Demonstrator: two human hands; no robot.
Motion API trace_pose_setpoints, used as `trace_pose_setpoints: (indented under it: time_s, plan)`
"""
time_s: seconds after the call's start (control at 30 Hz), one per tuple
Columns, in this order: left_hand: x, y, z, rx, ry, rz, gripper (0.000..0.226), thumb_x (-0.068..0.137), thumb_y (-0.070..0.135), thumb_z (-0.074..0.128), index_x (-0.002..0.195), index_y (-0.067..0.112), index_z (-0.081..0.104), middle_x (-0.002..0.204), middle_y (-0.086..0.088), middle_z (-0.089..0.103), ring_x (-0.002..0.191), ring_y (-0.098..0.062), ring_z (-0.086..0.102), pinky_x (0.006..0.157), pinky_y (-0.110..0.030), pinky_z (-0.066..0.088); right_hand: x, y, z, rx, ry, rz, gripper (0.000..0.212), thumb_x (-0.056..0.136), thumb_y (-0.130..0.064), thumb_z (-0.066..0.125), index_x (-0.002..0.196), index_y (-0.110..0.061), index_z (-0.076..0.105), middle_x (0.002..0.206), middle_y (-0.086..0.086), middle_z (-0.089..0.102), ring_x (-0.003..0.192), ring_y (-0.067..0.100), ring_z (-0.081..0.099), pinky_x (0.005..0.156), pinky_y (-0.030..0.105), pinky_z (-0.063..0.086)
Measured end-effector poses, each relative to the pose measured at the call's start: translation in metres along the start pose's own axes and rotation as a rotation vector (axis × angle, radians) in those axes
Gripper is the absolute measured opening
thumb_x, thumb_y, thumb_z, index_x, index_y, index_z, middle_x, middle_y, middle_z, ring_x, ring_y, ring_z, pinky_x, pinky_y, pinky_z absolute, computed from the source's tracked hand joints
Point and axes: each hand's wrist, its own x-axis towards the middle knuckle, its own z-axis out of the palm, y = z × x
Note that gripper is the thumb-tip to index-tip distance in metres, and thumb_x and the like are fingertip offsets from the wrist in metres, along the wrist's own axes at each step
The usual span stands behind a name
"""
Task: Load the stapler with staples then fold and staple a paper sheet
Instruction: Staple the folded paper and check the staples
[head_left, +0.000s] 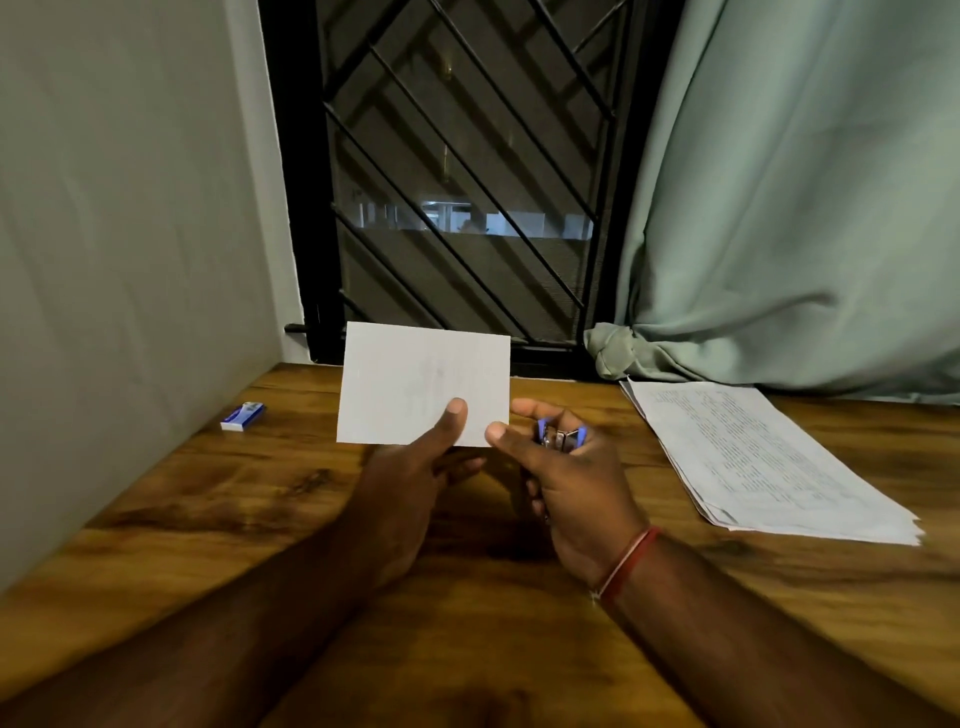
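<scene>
Left hand (415, 467): pinches the folded paper (423, 383) at its lower edge, thumb on top, held above the table (208, 519).
Right hand (566, 478): closed around the stapler (561, 439), at 3 o'clock of the paper.
Staple box (242, 416): at 9 o'clock.
Paper stack (769, 457): at 3 o'clock.

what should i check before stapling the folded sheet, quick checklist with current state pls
1. Folded paper held firmly: ok, the left hand pinches its lower edge, thumb on the front.
2. Stapler in hand: ok, the right hand is wrapped around it, beside the paper's lower right corner.
3. Paper edge inside the stapler mouth: not ok, the stapler sits apart from the sheet.
4. Staples loaded: cannot tell, the hand hides the magazine.
5. Fold edges aligned: cannot tell, only one face shows.
6. Staple box and paper stack out of the way: ok, both lie on the table off to the sides.
</scene>
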Motion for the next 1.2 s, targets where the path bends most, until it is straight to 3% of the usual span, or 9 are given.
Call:
trace_pose_setpoints:
  time_s: [0.23,0.53,0.7,0.77,0.83,0.9,1.0,1.1,1.2]
  plan:
    - [0.0,-0.005,0.0,0.067,-0.041,-0.043,0.04,0.094,0.045,0.076,0.127,0.025,0.071,0.121,-0.002,0.082,0.115,-0.031,0.078,0.111,-0.057,0.055,-0.007,-0.008,0.003,0.062,0.018,-0.015,0.038,0.093,0.005,0.08,0.129,-0.005,0.071,0.079,0.0,0.082,0.046,0.0,0.065,0.041,0.013,0.046]
    - [0.004,-0.006,-0.001,-0.021,0.0,-0.015,0.046,0.091,0.037,0.079,0.135,0.033,0.064,0.127,-0.001,0.079,0.119,-0.031,0.076,0.105,-0.061,0.059,-0.004,-0.005,-0.001,-0.116,-0.019,-0.124,0.035,0.098,-0.016,0.082,0.13,-0.024,0.071,0.069,-0.007,0.075,0.048,0.005,0.058,0.044,0.02,0.044]
    - [0.006,0.0,-0.001,-0.116,0.076,-0.06,0.033,0.1,0.023,0.075,0.13,0.031,0.065,0.122,-0.006,0.081,0.115,-0.032,0.077,0.1,-0.06,0.062,0.008,-0.006,-0.029,-0.669,-0.12,-0.529,0.079,0.089,-0.027,0.093,0.156,-0.044,0.055,0.103,-0.01,0.078,0.097,0.01,0.075,0.087,0.018,0.059]
    - [0.007,0.004,-0.003,-0.149,0.114,-0.127,0.04,0.095,0.022,0.08,0.132,0.02,0.064,0.123,-0.014,0.079,0.114,-0.037,0.077,0.099,-0.061,0.062,0.014,-0.007,-0.038,-0.95,-0.093,-0.701,0.096,0.084,-0.037,0.096,0.164,-0.045,0.044,0.113,-0.013,0.071,0.102,0.008,0.066,0.09,0.013,0.053]
    - [0.007,0.006,-0.002,-0.155,0.137,-0.182,0.05,0.09,0.023,0.085,0.134,0.011,0.063,0.126,-0.018,0.077,0.114,-0.039,0.076,0.097,-0.06,0.063,0.018,-0.006,-0.039,-1.079,-0.078,-0.829,0.083,0.086,-0.046,0.092,0.159,-0.044,0.053,0.124,-0.01,0.063,0.1,0.009,0.061,0.083,0.021,0.057]
    - [0.005,0.005,0.001,-0.082,0.141,-0.185,0.052,0.092,0.024,0.084,0.137,0.009,0.063,0.124,-0.016,0.077,0.111,-0.036,0.078,0.095,-0.057,0.065,0.02,0.0,-0.036,-1.044,-0.07,-0.906,0.047,0.091,-0.046,0.082,0.137,-0.04,0.075,0.132,-0.009,0.059,0.097,0.012,0.062,0.074,0.032,0.059]
    - [-0.004,0.008,0.006,0.082,0.101,-0.147,0.042,0.098,0.042,0.075,0.124,0.009,0.071,0.107,-0.015,0.083,0.099,-0.031,0.082,0.097,-0.056,0.064,0.018,0.004,-0.033,-0.869,-0.051,-0.847,0.014,0.097,-0.037,0.082,0.109,-0.031,0.086,0.135,-0.011,0.067,0.105,0.009,0.069,0.084,0.023,0.056]
    - [-0.007,0.02,0.002,0.255,0.218,0.03,0.061,0.092,0.072,0.062,0.096,0.012,0.074,0.088,-0.011,0.082,0.083,-0.032,0.076,0.084,-0.049,0.063,0.017,-0.004,-0.031,-0.585,0.093,-0.651,0.009,0.096,-0.036,0.082,0.093,-0.028,0.081,0.095,-0.011,0.078,0.087,0.0,0.071,0.08,0.022,0.056]
    - [0.006,0.029,-0.017,0.419,0.391,0.199,0.073,0.07,0.083,0.071,0.11,0.022,0.068,0.103,-0.003,0.073,0.092,-0.022,0.069,0.082,-0.042,0.061,0.025,-0.006,-0.035,-0.311,0.17,-0.403,0.014,0.102,-0.025,0.078,0.091,-0.017,0.078,0.074,-0.009,0.074,0.069,0.009,0.066,0.074,0.033,0.055]
